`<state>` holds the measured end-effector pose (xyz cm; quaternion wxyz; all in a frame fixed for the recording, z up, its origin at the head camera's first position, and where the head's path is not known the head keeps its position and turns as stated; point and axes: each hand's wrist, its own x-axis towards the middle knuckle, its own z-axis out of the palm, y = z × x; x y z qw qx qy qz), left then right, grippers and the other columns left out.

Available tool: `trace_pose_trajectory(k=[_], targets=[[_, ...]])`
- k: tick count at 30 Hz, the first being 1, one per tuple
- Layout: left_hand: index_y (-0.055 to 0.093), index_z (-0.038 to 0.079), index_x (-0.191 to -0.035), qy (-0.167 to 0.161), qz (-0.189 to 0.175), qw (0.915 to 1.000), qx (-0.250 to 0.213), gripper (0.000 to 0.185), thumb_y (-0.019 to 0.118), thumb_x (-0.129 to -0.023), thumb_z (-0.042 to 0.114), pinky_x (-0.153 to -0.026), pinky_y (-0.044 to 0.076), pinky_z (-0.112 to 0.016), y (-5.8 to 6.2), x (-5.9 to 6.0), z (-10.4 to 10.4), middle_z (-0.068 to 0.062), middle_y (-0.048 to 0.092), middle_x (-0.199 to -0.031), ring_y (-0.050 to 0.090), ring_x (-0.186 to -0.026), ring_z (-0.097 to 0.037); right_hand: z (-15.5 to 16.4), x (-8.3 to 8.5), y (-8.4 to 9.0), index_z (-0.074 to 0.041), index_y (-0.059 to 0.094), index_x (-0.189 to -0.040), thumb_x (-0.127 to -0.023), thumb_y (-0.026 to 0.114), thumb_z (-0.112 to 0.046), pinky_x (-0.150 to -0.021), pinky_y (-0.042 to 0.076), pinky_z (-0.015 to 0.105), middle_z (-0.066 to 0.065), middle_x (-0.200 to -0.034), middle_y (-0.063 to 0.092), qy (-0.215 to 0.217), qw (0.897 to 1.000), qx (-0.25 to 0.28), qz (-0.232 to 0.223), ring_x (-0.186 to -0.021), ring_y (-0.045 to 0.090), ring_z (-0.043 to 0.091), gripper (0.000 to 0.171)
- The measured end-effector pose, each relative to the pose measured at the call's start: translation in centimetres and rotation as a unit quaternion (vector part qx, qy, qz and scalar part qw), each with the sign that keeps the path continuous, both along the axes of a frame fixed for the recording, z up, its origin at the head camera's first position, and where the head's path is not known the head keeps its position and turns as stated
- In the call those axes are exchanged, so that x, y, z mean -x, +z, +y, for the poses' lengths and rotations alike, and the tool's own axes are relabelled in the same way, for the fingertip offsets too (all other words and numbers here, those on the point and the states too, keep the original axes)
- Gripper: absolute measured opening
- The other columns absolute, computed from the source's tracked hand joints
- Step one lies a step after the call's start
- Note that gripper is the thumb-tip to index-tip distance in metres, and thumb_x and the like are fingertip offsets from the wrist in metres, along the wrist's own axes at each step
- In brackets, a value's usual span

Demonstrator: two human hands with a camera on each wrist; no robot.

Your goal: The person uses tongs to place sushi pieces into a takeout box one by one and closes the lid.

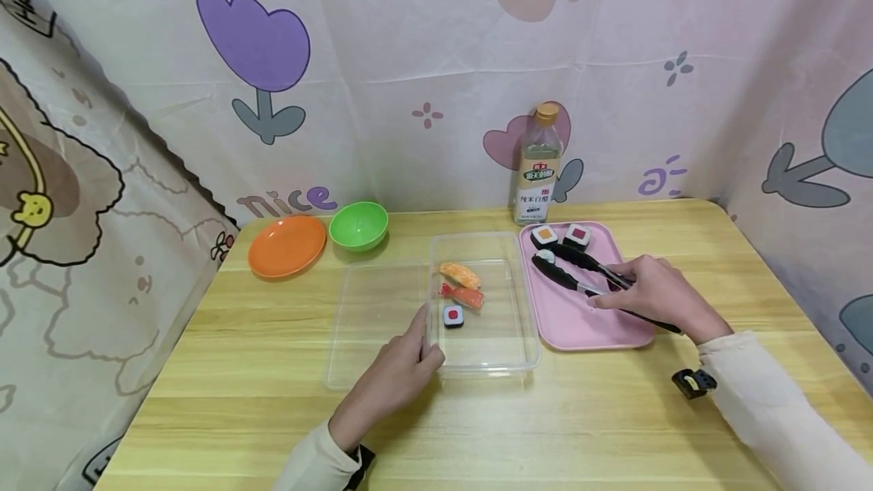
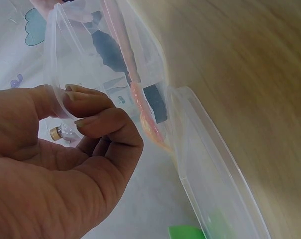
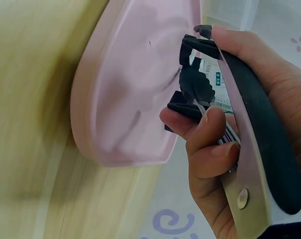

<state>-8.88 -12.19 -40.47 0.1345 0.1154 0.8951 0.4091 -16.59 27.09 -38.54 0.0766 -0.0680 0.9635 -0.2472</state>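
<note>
R hand [image 3: 225, 164] grips black tongs [image 3: 259, 129], fingers [image 3: 210, 124] curled round the handles, thumb along top arm. Rivet shows near the hinge end. Tong tips sit over pink tray [image 3: 130, 99], which lies on wood table [image 3: 36, 99]. Bottle label partly visible behind tongs.

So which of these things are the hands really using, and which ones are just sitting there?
In use:
- black tongs, held by the right hand, closing on a sushi piece
- pink tray with two more sushi rolls
- clear box, its wall pinched by the left hand, three sushi pieces inside

Just lying about:
- orange plate
- green bowl
- vinegar bottle
- clear lid
</note>
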Motion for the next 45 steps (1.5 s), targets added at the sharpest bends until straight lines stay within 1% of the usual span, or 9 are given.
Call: trace_pose_trajectory(k=[4, 5, 11, 15, 21, 26, 33, 36, 45], targets=[[0.017, -0.003, -0.160, 0.002, 0.005, 1.0000, 0.005, 0.076, 0.051, -0.095, 0.015, -0.047, 0.028, -0.023, 0.0, -0.1, 0.1, 0.008, 0.043, -0.063, 0.035, -0.052, -0.006, 0.0, 0.0, -0.2, 0.010, 0.065, -0.127, -0.071, 0.086, -0.053, -0.064, 0.038, 0.035, 0.009, -0.083, 0.062, 0.002, 1.000, -0.003, 0.009, -0.076, 0.051, 0.025, 0.087], [0.016, -0.003, -0.160, 0.002, 0.004, 1.0000, 0.006, 0.076, 0.051, -0.095, 0.015, -0.047, 0.028, -0.023, 0.0, -0.1, 0.1, 0.008, 0.043, -0.063, 0.035, -0.052, -0.007, 0.0, 0.0, -0.3, 0.010, 0.065, -0.127, -0.072, 0.086, -0.053, -0.065, 0.038, 0.035, 0.010, -0.085, 0.063, 0.002, 1.000, -0.003, 0.010, -0.076, 0.051, 0.025, 0.086], [0.016, -0.001, -0.160, 0.001, -0.002, 1.0000, 0.002, 0.076, 0.051, -0.095, 0.014, -0.046, 0.028, -0.023, 0.0, -0.1, 0.1, 0.008, 0.043, -0.063, 0.035, -0.052, -0.007, 0.0, -0.1, -0.5, 0.009, 0.066, -0.126, -0.073, 0.087, -0.048, -0.061, 0.035, 0.034, 0.010, -0.082, 0.060, 0.002, 1.000, 0.000, 0.017, -0.073, 0.049, 0.024, 0.080], [0.016, 0.001, -0.161, 0.000, 0.000, 1.0000, 0.000, 0.076, 0.051, -0.095, 0.013, -0.045, 0.028, -0.023, 0.1, -0.1, 0.1, 0.008, 0.044, -0.063, 0.036, -0.052, -0.007, -0.1, -0.1, -0.4, 0.008, 0.067, -0.125, -0.073, 0.087, -0.046, -0.060, 0.035, 0.033, 0.015, -0.092, 0.064, 0.004, 1.000, 0.001, 0.023, -0.074, 0.050, 0.025, 0.077], [0.015, 0.001, -0.161, -0.001, 0.000, 1.0000, 0.000, 0.076, 0.051, -0.095, 0.014, -0.046, 0.028, -0.023, 0.1, 0.0, 0.1, 0.008, 0.043, -0.063, 0.036, -0.052, -0.007, 0.1, -0.1, -0.4, 0.008, 0.068, -0.123, -0.074, 0.087, -0.045, -0.058, 0.034, 0.033, 0.009, -0.082, 0.060, 0.006, 1.000, 0.006, 0.021, -0.067, 0.046, 0.021, 0.074], [0.015, -0.001, -0.160, 0.001, -0.001, 1.0000, 0.002, 0.076, 0.051, -0.095, 0.014, -0.046, 0.028, -0.023, 0.0, 0.0, 0.1, 0.008, 0.044, -0.063, 0.036, -0.052, -0.007, 0.3, -0.4, 0.0, 0.009, 0.066, -0.126, -0.074, 0.086, -0.048, -0.056, 0.033, 0.033, 0.007, -0.076, 0.057, -0.005, 1.000, 0.008, 0.004, -0.065, 0.044, 0.020, 0.080], [0.015, 0.000, -0.161, -0.001, -0.001, 1.0000, 0.000, 0.076, 0.051, -0.095, 0.014, -0.046, 0.028, -0.023, 0.0, -0.1, 0.1, 0.008, 0.044, -0.063, 0.036, -0.052, -0.007, 0.4, -1.0, 1.2, 0.007, 0.064, -0.130, -0.074, 0.084, -0.054, -0.059, 0.035, 0.033, 0.006, -0.074, 0.052, -0.008, 1.000, 0.011, -0.002, -0.067, 0.043, 0.021, 0.085], [0.015, 0.002, -0.161, -0.002, -0.002, 1.0000, -0.003, 0.076, 0.051, -0.095, 0.013, -0.045, 0.028, -0.023, 0.1, 0.0, 0.1, 0.008, 0.043, -0.062, 0.036, -0.051, -0.007, 0.4, -1.2, 1.8, 0.006, 0.063, -0.132, -0.075, 0.083, -0.055, -0.056, 0.033, 0.033, 0.004, -0.068, 0.043, -0.004, 1.000, 0.012, -0.001, -0.064, 0.038, 0.020, 0.086], [0.016, 0.000, -0.160, -0.002, -0.007, 1.0000, -0.005, 0.075, 0.050, -0.095, 0.013, -0.044, 0.026, -0.023, 0.1, 0.0, 0.1, 0.007, 0.041, -0.061, 0.034, -0.050, -0.007, 0.0, -2.0, 3.4, 0.002, 0.062, -0.135, -0.075, 0.082, -0.059, -0.053, 0.031, 0.032, -0.004, -0.058, 0.033, 0.001, 1.000, 0.009, 0.006, -0.056, 0.032, 0.015, 0.087]])
